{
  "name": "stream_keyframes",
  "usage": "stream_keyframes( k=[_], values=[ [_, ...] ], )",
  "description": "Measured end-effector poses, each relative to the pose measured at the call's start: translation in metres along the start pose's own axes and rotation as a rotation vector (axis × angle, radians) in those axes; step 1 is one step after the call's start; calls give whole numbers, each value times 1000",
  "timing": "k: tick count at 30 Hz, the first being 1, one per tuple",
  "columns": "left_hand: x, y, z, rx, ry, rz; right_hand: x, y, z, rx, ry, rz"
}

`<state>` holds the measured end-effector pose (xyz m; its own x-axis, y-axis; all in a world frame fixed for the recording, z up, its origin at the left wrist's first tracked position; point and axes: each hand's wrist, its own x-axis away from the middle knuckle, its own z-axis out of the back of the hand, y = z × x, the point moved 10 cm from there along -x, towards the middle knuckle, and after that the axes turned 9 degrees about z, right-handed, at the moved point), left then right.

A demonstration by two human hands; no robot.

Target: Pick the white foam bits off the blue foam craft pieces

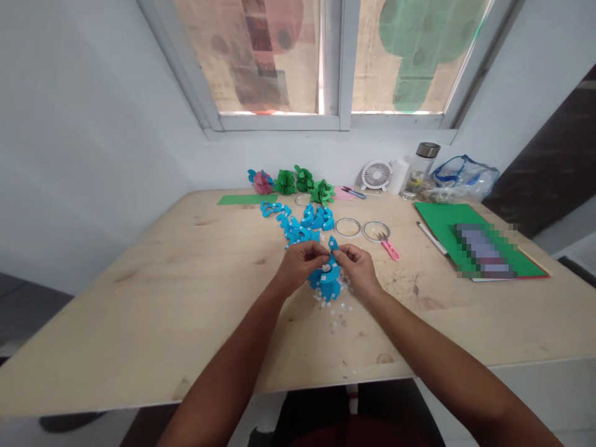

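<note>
A blue paper cutout (pixel 331 273) dotted with small white squares is between my two hands over the table. My right hand (pixel 359 268) is closed, its thumb and fingers pinching the cutout's right side near the upper tip. The fingertips of my left hand (pixel 300 266) are pinched together at the cutout's left edge. Whether they grip the paper or a tiny white bit there, I cannot tell. Small white scraps (pixel 333 310) lie scattered below the cutout. Just beyond my hands rest more blue paper cutouts (pixel 298 232), also with white squares.
Tape rings (pixel 347 227) and pink thread snips (pixel 390 248) lie beyond my right hand. Green paper flowers (pixel 285 182), a small white fan (pixel 377 176) and a glass bottle (pixel 420 171) stand along the wall. Green sheets (pixel 442 223) and a white pen (pixel 431 238) lie at right.
</note>
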<state>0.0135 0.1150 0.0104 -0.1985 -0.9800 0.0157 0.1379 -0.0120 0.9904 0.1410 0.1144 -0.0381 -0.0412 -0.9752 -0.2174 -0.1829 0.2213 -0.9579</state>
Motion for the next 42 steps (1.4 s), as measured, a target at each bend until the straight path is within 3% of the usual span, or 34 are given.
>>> stream_keyframes(
  k=[10, 26, 39, 42],
  values=[
    [-4, -7, -1, 96, -68, 25, 0, -10, -3, -67, -3, -4],
    [0, 2, -3, 13, -80, -33, -2, -4, 0, -97, 8, -43],
    [1, 5, -2, -57, -40, -49, -5, -4, 7, 6, 22, 29],
    [2, 9, 7, -54, 64, -63, -4, -5, 6, 61, 8, 56]
  ],
)
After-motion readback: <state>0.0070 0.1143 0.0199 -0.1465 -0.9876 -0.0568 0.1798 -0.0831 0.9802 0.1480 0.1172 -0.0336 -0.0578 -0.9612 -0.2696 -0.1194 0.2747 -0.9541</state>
